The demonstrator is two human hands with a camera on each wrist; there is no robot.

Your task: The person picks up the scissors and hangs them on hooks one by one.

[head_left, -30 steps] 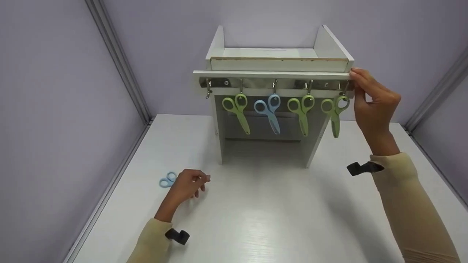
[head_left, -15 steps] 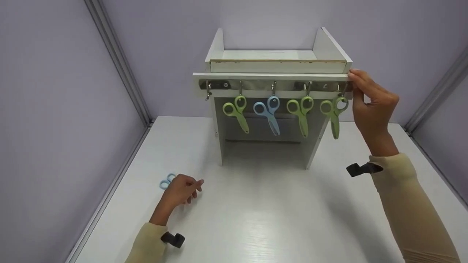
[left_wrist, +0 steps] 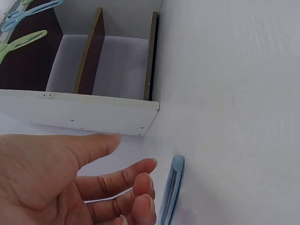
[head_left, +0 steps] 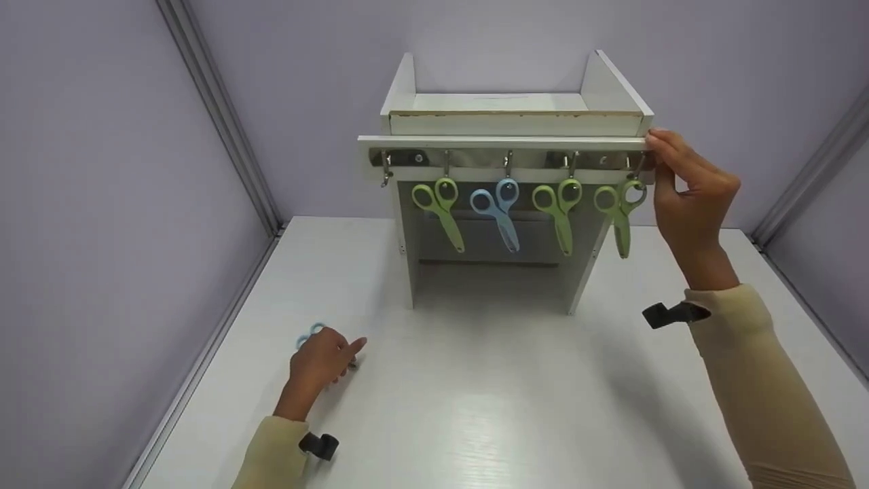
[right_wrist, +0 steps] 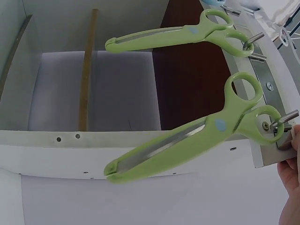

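Note:
A pair of blue scissors (head_left: 305,337) lies on the white table (head_left: 489,407) at the left. My left hand (head_left: 339,353) hovers over it with loosely bent fingers, covering all but the handle. In the left wrist view the fingertips (left_wrist: 143,185) sit just beside the blue blade (left_wrist: 171,192), not curled round it. My right hand (head_left: 655,153) grips the right end of the hook rail (head_left: 506,157) on a white shelf stand (head_left: 516,112). Three green scissors (head_left: 438,210) (head_left: 558,210) (head_left: 618,214) and one blue pair (head_left: 499,210) hang from its hooks. The leftmost hook (head_left: 387,171) is bare.
Grey-lilac walls with metal corner rails (head_left: 217,115) close in the table on the left, back and right. The stand has an open bay beneath (head_left: 495,272) with dividers inside (right_wrist: 86,70). The nearest green scissors (right_wrist: 187,140) hang right by my right fingers (right_wrist: 290,173).
My left hand has drawn back and to the left over the blue scissors on the table, hiding more of them. My right hand stays on the rail's end.

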